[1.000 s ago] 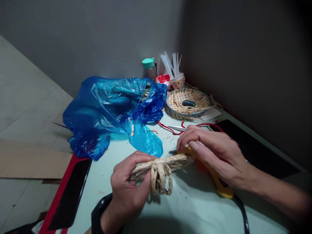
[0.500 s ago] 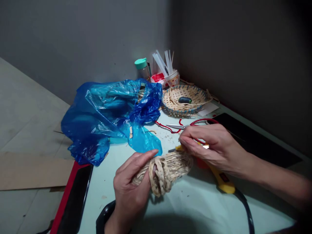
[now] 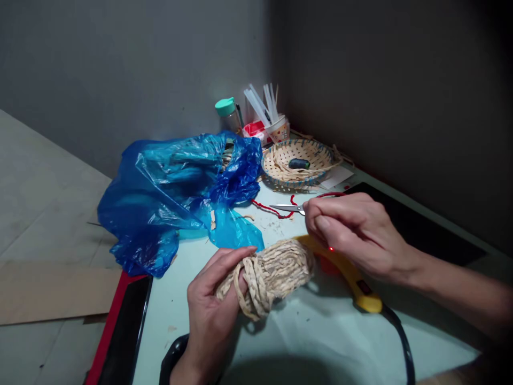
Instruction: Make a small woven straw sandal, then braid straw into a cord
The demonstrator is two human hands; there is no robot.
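A thick coil of braided straw cord (image 3: 286, 267), with a few loops wrapped across one end, is gripped by my left hand (image 3: 214, 305), its thumb pushed against those loops. My right hand (image 3: 356, 232) is closed in a pinch above and right of the coil, apart from it; what the fingertips hold, if anything, is hidden. Beneath that hand lies a yellow glue gun (image 3: 367, 300) with a black cable and a small red light showing. Beyond it rest scissors (image 3: 286, 208) with red handles, partly covered by the right hand, beside a red cord (image 3: 266, 207).
A blue plastic bag (image 3: 160, 198) fills the table's left side. Behind are a woven basket (image 3: 276, 176) holding a dark thread spool (image 3: 299, 163), a cup (image 3: 280, 132) of glue sticks, and a jar with a green lid (image 3: 225, 106). Walls stand behind and right.
My right hand has lifted slightly off the coil and moved right, its fingers curling tighter. The left hand still holds the coil, slightly turned. The view has shifted a little.
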